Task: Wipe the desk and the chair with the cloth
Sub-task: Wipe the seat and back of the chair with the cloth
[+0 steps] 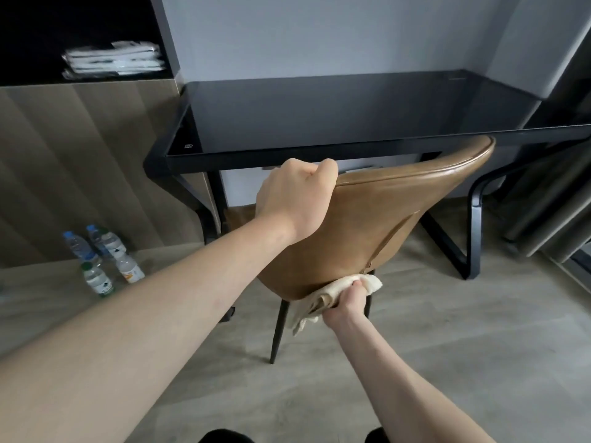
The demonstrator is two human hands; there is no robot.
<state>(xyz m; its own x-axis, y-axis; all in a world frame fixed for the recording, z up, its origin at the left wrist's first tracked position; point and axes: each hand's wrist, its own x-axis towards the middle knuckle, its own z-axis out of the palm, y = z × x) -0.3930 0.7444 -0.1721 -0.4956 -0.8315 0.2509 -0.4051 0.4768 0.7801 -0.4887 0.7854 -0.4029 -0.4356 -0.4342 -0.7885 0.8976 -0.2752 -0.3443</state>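
Tan leather chair (367, 225) tilted. Left hand (289, 195) grips backrest top; right hand (347, 302) clutches cream cloth (319, 298) w/ it against chair's lower back.

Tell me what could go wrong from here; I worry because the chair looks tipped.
The chair leans tilted with only the left hand gripping its top edge; if that grip slips, it may fall. The bottles standing on the floor nearby could get knocked. The cloth hangs loose from the right hand and might drop.
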